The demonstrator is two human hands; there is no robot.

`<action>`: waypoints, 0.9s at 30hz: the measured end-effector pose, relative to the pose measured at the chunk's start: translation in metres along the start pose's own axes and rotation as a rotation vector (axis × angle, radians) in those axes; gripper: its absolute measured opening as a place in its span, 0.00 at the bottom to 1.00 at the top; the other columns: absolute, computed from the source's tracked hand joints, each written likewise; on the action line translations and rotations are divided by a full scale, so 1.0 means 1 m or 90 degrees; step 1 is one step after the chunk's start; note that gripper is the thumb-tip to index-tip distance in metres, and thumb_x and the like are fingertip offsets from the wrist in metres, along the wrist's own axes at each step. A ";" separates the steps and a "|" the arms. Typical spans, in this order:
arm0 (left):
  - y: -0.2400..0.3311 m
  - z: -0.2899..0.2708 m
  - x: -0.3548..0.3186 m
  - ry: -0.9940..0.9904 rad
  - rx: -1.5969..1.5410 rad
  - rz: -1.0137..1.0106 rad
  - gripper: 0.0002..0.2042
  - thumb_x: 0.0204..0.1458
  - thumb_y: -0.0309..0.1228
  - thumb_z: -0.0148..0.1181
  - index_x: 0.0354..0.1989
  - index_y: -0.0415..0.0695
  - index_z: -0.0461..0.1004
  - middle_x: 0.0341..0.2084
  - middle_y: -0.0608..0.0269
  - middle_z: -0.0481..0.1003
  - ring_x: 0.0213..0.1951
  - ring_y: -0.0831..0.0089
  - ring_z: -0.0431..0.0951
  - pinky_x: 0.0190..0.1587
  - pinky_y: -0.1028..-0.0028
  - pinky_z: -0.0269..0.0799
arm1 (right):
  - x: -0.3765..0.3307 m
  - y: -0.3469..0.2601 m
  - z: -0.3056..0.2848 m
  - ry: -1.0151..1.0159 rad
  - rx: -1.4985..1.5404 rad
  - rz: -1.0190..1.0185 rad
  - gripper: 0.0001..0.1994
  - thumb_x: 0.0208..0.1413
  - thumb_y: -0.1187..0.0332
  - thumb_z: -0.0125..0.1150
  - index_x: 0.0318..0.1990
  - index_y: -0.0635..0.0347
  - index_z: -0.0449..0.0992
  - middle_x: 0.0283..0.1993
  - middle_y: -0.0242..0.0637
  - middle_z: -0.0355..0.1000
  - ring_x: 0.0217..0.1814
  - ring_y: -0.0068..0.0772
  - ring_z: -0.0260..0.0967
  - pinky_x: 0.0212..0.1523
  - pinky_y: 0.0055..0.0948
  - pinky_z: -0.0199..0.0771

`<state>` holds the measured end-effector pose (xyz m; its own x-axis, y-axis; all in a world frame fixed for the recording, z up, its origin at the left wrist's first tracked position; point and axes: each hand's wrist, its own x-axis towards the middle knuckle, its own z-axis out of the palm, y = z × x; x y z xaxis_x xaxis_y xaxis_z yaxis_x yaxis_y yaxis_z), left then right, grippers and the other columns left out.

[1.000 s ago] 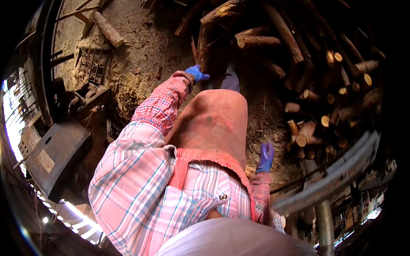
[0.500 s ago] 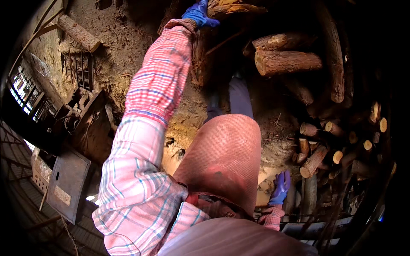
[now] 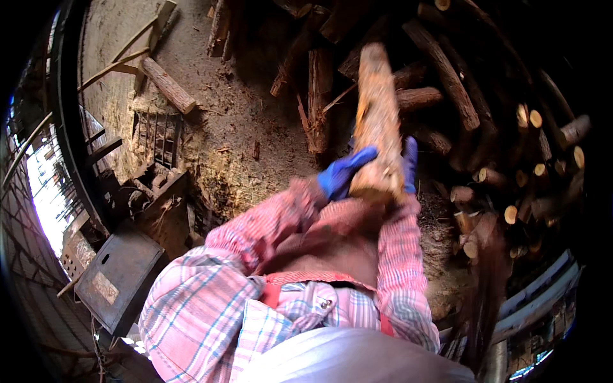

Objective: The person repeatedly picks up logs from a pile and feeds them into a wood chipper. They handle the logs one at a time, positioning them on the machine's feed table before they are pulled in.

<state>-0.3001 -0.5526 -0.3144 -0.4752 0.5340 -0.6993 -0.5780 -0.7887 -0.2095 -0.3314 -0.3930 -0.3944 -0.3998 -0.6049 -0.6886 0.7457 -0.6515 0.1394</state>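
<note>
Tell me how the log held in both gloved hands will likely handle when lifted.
The log looks stiff and probably heavy: it is thick, long and gripped at its lower end by the left hand and right hand together. Its rough bark should resist slipping. Being round and held at one end, it may tip forward.

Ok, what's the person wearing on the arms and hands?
Both hands are in blue gloves: the left hand and the right hand. The arms are covered to the wrists by long shirt sleeves in a pink, white and blue plaid. A reddish-brown apron with an orange-red band is worn over the shirt.
</note>
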 end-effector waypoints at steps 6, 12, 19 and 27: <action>-0.139 -0.048 -0.181 0.122 0.245 -0.027 0.22 0.57 0.37 0.54 0.57 0.41 0.61 0.45 0.57 0.73 0.46 0.68 0.75 0.49 0.68 0.72 | -0.148 0.151 0.029 0.132 -0.106 -0.014 0.35 0.52 0.41 0.52 0.58 0.61 0.64 0.54 0.39 0.68 0.54 0.35 0.66 0.58 0.32 0.64; -0.239 -0.029 -0.259 0.077 0.318 -0.084 0.19 0.57 0.40 0.52 0.52 0.40 0.65 0.43 0.59 0.73 0.43 0.68 0.76 0.46 0.67 0.74 | -0.268 0.209 -0.013 0.008 -0.130 -0.125 0.32 0.54 0.46 0.52 0.59 0.62 0.63 0.54 0.38 0.69 0.53 0.34 0.67 0.58 0.31 0.64; -0.402 0.004 -0.271 -0.314 0.950 -0.013 0.16 0.56 0.40 0.53 0.50 0.45 0.69 0.35 0.63 0.77 0.34 0.72 0.76 0.39 0.73 0.71 | -0.483 0.181 -0.094 0.005 -0.248 -0.474 0.29 0.56 0.51 0.52 0.59 0.62 0.62 0.53 0.37 0.69 0.52 0.32 0.68 0.58 0.29 0.64; -0.611 -0.005 -0.261 -0.672 1.240 -0.001 0.37 0.48 0.39 0.65 0.62 0.35 0.53 0.57 0.47 0.63 0.60 0.62 0.62 0.62 0.65 0.56 | -0.839 0.119 -0.262 0.362 -0.502 -0.786 0.26 0.59 0.58 0.52 0.60 0.63 0.61 0.53 0.36 0.69 0.50 0.30 0.69 0.57 0.28 0.65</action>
<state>0.1805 -0.2113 -0.0075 -0.1668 0.9850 -0.0446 -0.0114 0.0433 0.9990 0.2320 0.1571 0.0133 -0.8394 0.4627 -0.2851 0.2752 -0.0903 -0.9571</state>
